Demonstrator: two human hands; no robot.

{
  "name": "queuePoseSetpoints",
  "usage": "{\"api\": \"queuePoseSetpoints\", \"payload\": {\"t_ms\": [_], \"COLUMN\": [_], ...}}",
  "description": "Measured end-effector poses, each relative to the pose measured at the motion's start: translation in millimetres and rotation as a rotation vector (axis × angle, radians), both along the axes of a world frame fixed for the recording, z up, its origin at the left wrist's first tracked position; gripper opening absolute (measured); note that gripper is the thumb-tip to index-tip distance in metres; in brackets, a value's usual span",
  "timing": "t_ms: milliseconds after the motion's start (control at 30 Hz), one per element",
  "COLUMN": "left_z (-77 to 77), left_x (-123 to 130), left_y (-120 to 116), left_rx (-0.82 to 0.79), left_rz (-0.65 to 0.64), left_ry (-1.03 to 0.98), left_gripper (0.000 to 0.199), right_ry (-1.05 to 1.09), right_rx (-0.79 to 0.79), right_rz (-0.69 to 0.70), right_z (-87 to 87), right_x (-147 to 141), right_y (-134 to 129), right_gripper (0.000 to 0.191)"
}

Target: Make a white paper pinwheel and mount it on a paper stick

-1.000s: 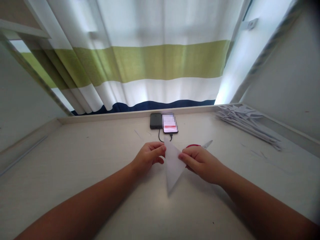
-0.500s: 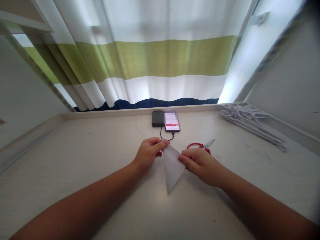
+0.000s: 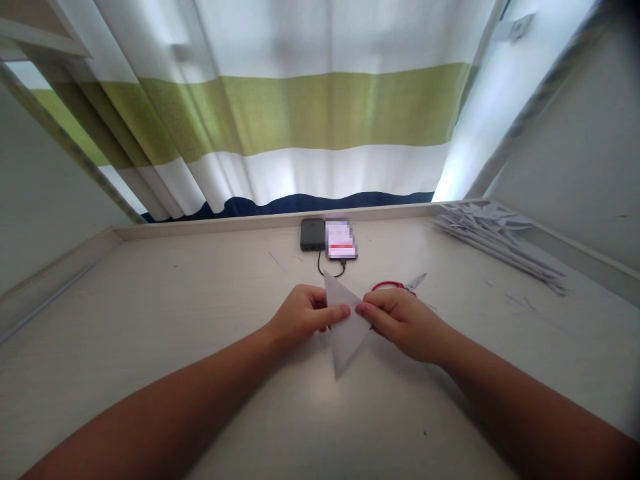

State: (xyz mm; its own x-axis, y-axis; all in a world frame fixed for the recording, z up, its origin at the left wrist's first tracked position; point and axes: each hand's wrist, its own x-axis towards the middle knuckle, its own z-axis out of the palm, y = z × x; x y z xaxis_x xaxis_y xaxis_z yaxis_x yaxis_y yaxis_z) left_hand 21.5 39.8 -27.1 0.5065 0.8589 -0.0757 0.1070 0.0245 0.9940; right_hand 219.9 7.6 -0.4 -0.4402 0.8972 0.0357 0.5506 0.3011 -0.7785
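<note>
A white sheet of paper folded into a triangle [image 3: 344, 340] is held above the table, one point up and one point down. My left hand [image 3: 307, 310] grips its left side, thumb lying across the front and fingers behind. On the right edge, my right hand [image 3: 400, 320] pinches the paper between thumb and curled fingers. The two thumb tips are close together near the middle of the triangle. Just behind my right hand lie red-handled scissors [image 3: 395, 285], partly hidden by it, blades pointing to the back right.
A black power bank [image 3: 313, 235] and a phone [image 3: 341, 239] with a lit screen lie at the table's back edge, a cable before them. A heap of folded paper [image 3: 500, 237] sits at the back right. Thin paper scraps [image 3: 520, 300] dot the white table [image 3: 200, 293]. Behind hangs a striped curtain [image 3: 300, 110].
My left hand has slid from the triangle's top point down to its left side, its thumb now on the front. My right hand keeps its hold. The view has shifted slightly.
</note>
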Motion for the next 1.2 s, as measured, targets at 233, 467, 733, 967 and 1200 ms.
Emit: {"api": "queuePoseSetpoints", "payload": {"t_ms": [233, 467, 733, 967, 1200], "left_z": [0.6, -0.9, 2.7, 4.8, 7.4], "left_x": [-2.6, 0.7, -1.0, -2.1, -9.8], "left_y": [1.7, -3.1, -2.7, -4.9, -0.6], "left_rx": [-0.013, -0.014, -0.085, -0.139, -0.164], "left_rz": [-0.077, -0.116, -0.251, -0.297, -0.467], "left_ry": [0.045, 0.052, 0.102, 0.116, 0.133], "left_gripper": [0.030, 0.030, 0.022, 0.025, 0.031], "right_ry": [0.078, 0.121, 0.127, 0.125, 0.172], "right_rx": [-0.029, -0.030, 0.019, 0.038, 0.036], "right_rz": [-0.072, -0.116, -0.110, -0.169, -0.301], "right_z": [-3.0, -2.8, 1.1, 0.5, 3.0], "right_x": [8.7, 12.9, 12.4, 12.9, 22.0], "right_y": [7.0, 10.6, 7.2, 9.2, 14.1], "right_gripper": [0.038, 0.041, 0.040, 0.041, 0.042]}}
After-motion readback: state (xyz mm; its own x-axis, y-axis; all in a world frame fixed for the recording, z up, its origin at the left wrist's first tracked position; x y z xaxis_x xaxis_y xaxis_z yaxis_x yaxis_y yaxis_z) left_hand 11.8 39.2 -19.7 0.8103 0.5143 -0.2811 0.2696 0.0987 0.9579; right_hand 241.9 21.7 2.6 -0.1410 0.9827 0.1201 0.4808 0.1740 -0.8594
